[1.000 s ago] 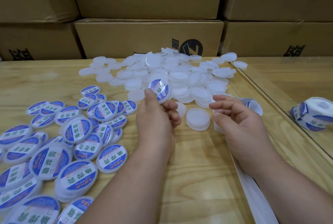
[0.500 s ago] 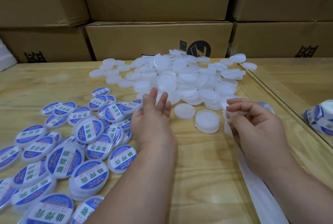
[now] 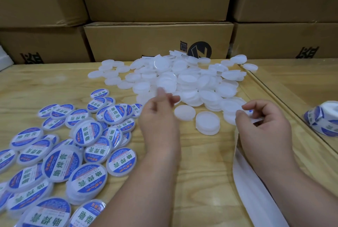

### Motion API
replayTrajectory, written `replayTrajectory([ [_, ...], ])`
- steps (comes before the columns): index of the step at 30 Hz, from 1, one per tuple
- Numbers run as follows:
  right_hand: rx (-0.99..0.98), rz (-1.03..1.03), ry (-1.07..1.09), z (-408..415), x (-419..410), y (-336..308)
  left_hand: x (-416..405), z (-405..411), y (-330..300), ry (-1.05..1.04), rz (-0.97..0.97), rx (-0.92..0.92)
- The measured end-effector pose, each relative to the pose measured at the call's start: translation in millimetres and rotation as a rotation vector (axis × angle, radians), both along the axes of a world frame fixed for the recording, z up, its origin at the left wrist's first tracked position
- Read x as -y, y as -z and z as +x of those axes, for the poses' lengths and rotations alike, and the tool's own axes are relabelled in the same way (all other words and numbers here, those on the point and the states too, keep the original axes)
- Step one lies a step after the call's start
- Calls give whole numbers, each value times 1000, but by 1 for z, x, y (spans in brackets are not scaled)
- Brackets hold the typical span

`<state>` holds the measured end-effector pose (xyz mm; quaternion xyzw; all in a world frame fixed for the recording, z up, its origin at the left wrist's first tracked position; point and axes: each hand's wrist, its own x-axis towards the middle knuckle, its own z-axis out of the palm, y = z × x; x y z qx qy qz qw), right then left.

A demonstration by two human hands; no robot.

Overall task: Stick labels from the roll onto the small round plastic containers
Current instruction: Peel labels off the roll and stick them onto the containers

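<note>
Cardboard boxes [image 3: 157, 42] with black print stand stacked along the far edge of a pale wooden table [image 3: 204, 162]. Across the middle and far part of the table lies a heap of blank white containers [image 3: 184, 78], some stacked, some overlapping. On the left, toward the near edge, spreads a pile of labelled containers [image 3: 60, 146] with blue and white labels facing up. At the right edge, beyond a seam in the table, sits the label roll [image 3: 323, 119], partly cut off by the frame. A white backing strip [image 3: 256, 190] runs from the near edge up the table to the right hand [image 3: 265, 126].

That hand has its fingers curled, thumb and forefinger pinching the strip's top end, where a bit of blue label [image 3: 251, 111] shows. The left hand [image 3: 159, 119] hovers over the table at the near edge of the blank heap, fingers loosely spread and slightly bent, holding nothing. 2 blank containers [image 3: 195, 117] lie apart from the heap between the hands.
</note>
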<state>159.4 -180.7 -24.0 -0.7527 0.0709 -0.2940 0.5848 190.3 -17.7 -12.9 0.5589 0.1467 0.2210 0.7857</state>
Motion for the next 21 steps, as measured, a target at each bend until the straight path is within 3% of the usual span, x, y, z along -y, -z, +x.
replayTrajectory([
  [4,-37,-36,18,1,0,-1,14,-7,13,286,899,59],
  [7,-54,-84,25,0,-1,-1,17,-9,18,444,1225,29],
  [14,-83,-126,6,1,-1,-2,16,-10,21,448,1285,15],
  [21,-22,-69,-42,1,-2,-3,18,-12,15,415,995,67],
])
